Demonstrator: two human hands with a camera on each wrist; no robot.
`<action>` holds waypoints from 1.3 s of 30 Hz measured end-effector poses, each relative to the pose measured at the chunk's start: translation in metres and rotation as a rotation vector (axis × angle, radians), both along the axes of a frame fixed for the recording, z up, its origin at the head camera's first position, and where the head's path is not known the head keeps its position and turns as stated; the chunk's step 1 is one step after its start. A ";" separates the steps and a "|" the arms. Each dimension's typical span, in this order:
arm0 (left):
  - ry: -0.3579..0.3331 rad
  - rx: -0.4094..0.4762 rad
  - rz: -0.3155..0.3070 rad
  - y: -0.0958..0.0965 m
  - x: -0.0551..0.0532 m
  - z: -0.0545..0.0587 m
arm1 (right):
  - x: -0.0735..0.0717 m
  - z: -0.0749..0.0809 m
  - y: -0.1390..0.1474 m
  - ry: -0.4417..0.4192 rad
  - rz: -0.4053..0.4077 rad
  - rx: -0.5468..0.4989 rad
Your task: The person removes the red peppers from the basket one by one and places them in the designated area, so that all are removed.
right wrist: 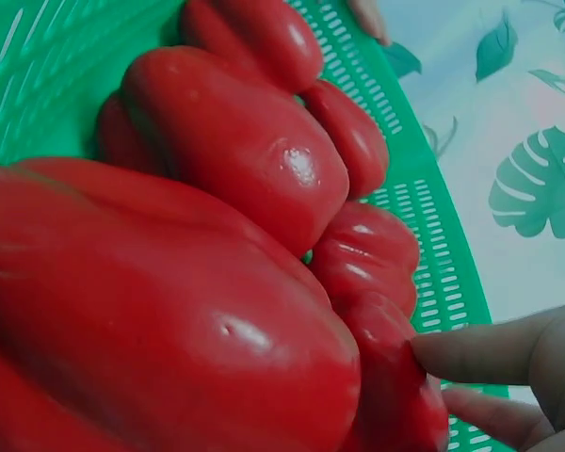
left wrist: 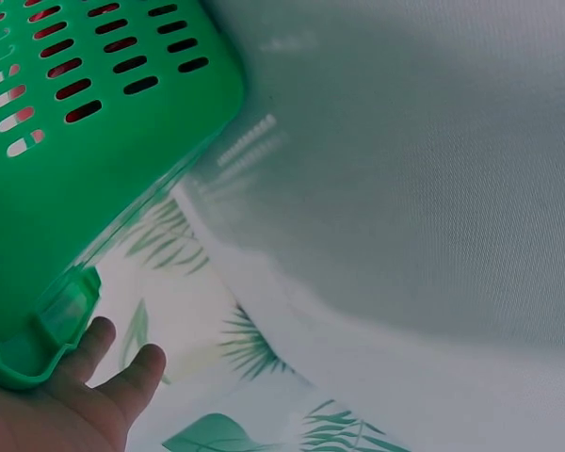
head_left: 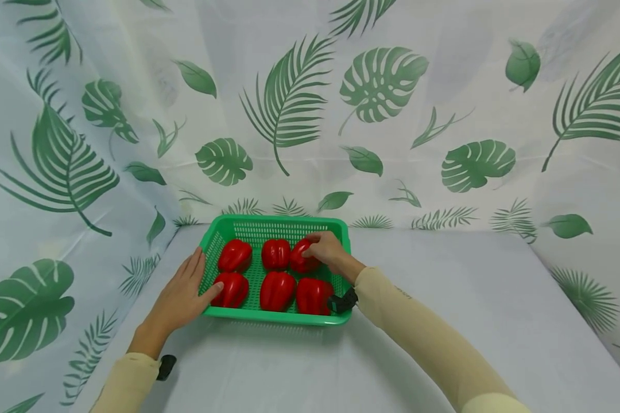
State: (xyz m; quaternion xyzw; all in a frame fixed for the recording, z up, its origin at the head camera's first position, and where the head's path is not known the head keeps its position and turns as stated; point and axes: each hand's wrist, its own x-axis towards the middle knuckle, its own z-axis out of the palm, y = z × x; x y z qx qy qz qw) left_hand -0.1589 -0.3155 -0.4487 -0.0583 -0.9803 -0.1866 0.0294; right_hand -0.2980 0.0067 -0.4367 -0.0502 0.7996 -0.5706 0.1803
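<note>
A green plastic basket (head_left: 276, 316) holds several red bell peppers, lying in a back row and a front row. My right hand (head_left: 328, 250) reaches over the basket's right side, its fingers and thumb on the back right bell pepper (head_left: 301, 261). In the right wrist view, fingertips touch the side of that bell pepper (right wrist: 391, 367). My left hand (head_left: 183, 292) lies along the basket's left edge with its fingers straight. Its thumb extends over the corner, close to the front left bell pepper (head_left: 231, 291). The left wrist view shows straight fingers (left wrist: 137, 377) beside the green rim.
The basket stands on a white-covered table (head_left: 444, 287) near its back edge. A white curtain (head_left: 310, 115) with green leaf prints rises behind the table and at both sides. A black strap device (head_left: 343, 301) on the right wrist overlaps the basket's front right corner.
</note>
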 end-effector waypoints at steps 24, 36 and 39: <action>-0.005 0.009 0.003 0.001 0.000 0.002 | -0.001 0.004 0.004 -0.143 0.003 -0.182; 0.002 0.027 0.003 0.000 0.001 -0.001 | 0.001 0.022 0.017 -0.112 0.026 -0.254; 0.005 0.029 0.004 0.001 0.001 0.000 | 0.001 0.025 0.021 -0.102 0.028 -0.274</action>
